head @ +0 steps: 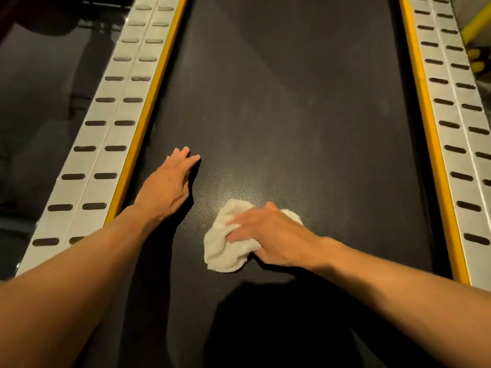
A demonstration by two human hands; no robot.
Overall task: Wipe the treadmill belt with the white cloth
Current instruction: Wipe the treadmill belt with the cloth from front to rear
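We see the belt (279, 102) running lengthwise from 6 o'clock to 12 o'clock, dark and finely textured, with faint pale smears toward 12. The cloth (225, 251) lies bunched on the belt near its middle, at about 6 o'clock from the frame's centre, its longer side tilted from 7 toward 1 o'clock. Our right hand (271, 235) lies flat on it, fingers pointing toward 9 o'clock and pressing the fabric down; it hides the cloth's 3 o'clock part. Our left hand (167, 187) rests on the belt, empty, fingers straight and close together, pointing to 1 o'clock. Yellow strips (148, 107) edge the belt, and slotted grey rails (106, 128) flank them. Both forearms are cut off by the frame. Our shadow darkens the belt at 6 o'clock. The floor (39, 102) at 9 o'clock is dim and hard to make out.
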